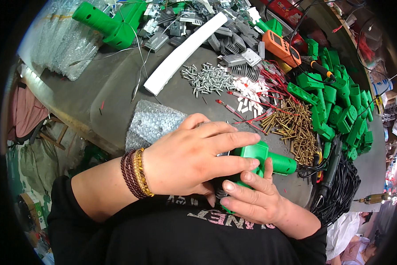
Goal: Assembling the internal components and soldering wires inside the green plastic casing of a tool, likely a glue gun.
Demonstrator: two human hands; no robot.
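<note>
A green plastic housing with a round tubular end pointing right lies between my two hands, close to my body. My left hand reaches across it from the left, its fingers laid over the top and the thumb on the near side. My right hand grips its near right side with bent fingers. Part of the housing is hidden under both hands. A sheet of bubble wrap lies on the table just beyond my left hand.
Beyond my hands are piles of silver screws, white connectors with red wires and brass-coloured screws. Green housings heap up at right, by an orange meter. A white strip lies near metal heat sinks. Black cables lie right.
</note>
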